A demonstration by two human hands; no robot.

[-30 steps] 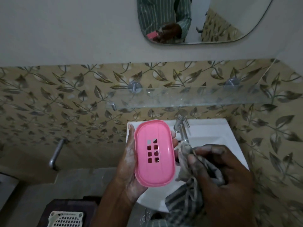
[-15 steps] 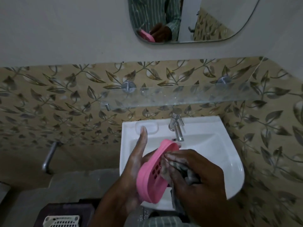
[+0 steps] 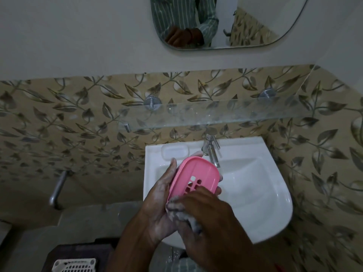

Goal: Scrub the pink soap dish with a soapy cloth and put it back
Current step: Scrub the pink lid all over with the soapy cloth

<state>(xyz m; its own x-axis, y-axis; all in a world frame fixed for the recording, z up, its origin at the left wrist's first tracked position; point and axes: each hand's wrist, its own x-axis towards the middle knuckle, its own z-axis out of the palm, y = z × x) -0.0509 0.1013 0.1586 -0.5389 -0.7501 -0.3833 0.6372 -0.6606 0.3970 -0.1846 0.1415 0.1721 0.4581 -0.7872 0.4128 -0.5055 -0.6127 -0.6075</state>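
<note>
Left to right: your left hand (image 3: 160, 201), filmed with lather, cups the pink oval plastic soap dish (image 3: 194, 177) from behind, fingers wrapped round its edges, holding it tilted over the white ceramic washbasin (image 3: 271, 197). At the dish's 6 o'clock end, your right hand (image 3: 212, 218) is closed on a soapy grey cloth (image 3: 179, 210), pressing it against the rim. A chrome tap (image 3: 211, 152) stands at the dish's 1 o'clock.
</note>
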